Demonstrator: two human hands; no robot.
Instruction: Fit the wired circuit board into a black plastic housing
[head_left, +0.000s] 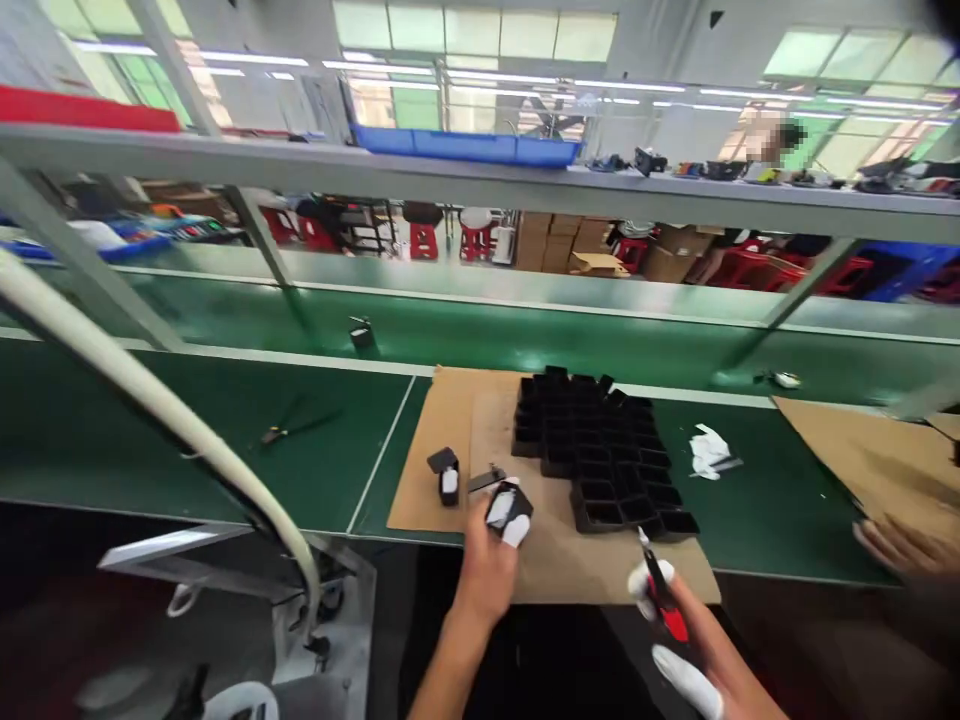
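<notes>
My left hand [489, 570] is closed around a small black box [496, 510] with white material inside, held just over the cardboard sheet [592, 580]. White covers sit on some fingertips of both hands. In my right hand [694, 620], near the front edge of the cardboard, is a slim red-and-black hand tool [664, 598] with a pale narrow tip pointing away from me; its exact kind is unclear. Beyond that tip stand several rows of open black boxes [600, 450]. Left of my left hand, another black box [448, 482] with its lid raised holds something white.
Pliers-like cutters [274, 434] lie on the green bench [187, 440] at left. Crumpled white scraps [709, 452] are right of the boxes. A co-worker's hand [907, 548] rests near the right edge. A thick pale hose [165, 430] crosses the left foreground; a shelf [450, 185] spans overhead.
</notes>
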